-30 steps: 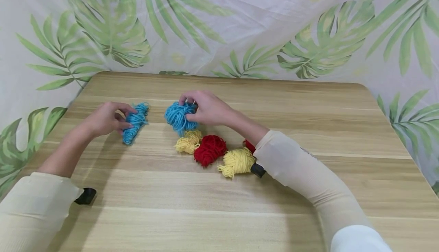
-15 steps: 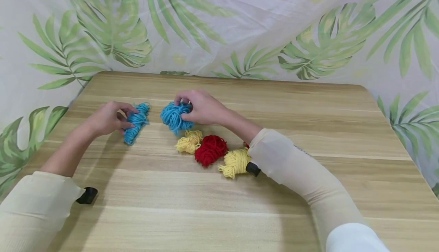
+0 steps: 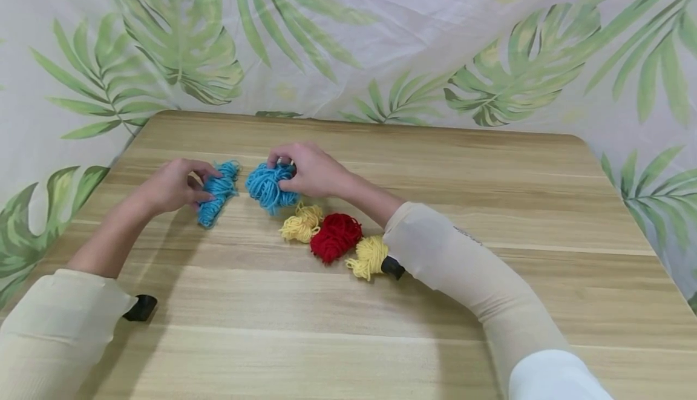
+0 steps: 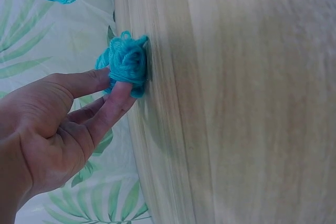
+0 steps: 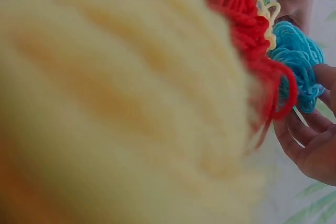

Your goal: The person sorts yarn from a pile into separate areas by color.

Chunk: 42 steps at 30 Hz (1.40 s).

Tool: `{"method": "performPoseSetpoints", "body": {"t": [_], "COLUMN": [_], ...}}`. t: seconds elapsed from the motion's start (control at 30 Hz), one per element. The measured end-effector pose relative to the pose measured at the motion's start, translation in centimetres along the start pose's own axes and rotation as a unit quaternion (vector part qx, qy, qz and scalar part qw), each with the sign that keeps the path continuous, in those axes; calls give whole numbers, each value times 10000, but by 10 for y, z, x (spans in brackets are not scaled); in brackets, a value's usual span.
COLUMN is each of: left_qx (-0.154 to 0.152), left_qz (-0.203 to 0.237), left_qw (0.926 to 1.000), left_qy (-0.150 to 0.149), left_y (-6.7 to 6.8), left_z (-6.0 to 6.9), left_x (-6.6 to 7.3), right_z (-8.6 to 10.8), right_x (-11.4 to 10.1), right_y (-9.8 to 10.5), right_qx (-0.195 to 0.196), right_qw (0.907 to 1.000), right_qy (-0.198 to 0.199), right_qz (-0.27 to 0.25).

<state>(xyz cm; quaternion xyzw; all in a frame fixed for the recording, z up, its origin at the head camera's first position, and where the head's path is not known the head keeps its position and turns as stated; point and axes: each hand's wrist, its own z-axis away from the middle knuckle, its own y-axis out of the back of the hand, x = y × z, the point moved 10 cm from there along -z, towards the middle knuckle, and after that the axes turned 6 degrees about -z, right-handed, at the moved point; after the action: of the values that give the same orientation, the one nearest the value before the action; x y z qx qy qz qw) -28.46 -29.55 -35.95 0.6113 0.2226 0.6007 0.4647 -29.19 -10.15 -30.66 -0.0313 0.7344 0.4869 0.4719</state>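
Observation:
At the left of the table, my left hand [image 3: 173,188] pinches a narrow bundle of blue yarn [image 3: 219,194] between thumb and fingers. In the left wrist view that blue bundle [image 4: 127,64] touches the wood. My right hand [image 3: 313,170] grips a rounder ball of blue yarn [image 3: 269,187], a short gap to the right of the first. The right wrist view shows the fingers round this blue ball [image 5: 296,59]; whether it touches the table is unclear. Nearest to it lies a small yellow yarn ball [image 3: 302,223], touching a red yarn ball [image 3: 336,238].
A larger yellow yarn ball [image 3: 368,257] lies right of the red one, partly behind the right wrist's black camera [image 3: 392,267]. Up close, this yellow yarn [image 5: 115,93] fills much of the right wrist view. A leaf-patterned cloth [image 3: 337,43] hangs behind the wooden table [image 3: 305,327].
My right hand has carried the round blue ball leftward, away from the small yellow ball and closer to the other blue bundle. The right sleeve now covers the second red yarn. My left hand stays put.

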Motion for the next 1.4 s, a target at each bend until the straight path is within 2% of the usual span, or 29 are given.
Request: {"method": "performPoseSetpoints", "body": {"t": [0.23, 0.53, 1.03, 1.4], "left_qx": [8, 54, 75, 21], "left_qz": [27, -24, -23, 63], "left_qw": [10000, 10000, 10000, 10000], "left_qy": [22, -24, -13, 67], "left_y": [1, 2, 2, 1], "left_z": [0, 0, -1, 0], "left_x": [1, -2, -1, -2], "right_z": [-4, -13, -30, -38], "right_x": [-2, -13, -14, -10], "right_y": [1, 4, -10, -17], "right_qx": [-90, -187, -259, -254], "right_qw": [9997, 9990, 9986, 9978], "right_qy": [-188, -165, -363, -476], "right_qz": [102, 373, 268, 373]}}
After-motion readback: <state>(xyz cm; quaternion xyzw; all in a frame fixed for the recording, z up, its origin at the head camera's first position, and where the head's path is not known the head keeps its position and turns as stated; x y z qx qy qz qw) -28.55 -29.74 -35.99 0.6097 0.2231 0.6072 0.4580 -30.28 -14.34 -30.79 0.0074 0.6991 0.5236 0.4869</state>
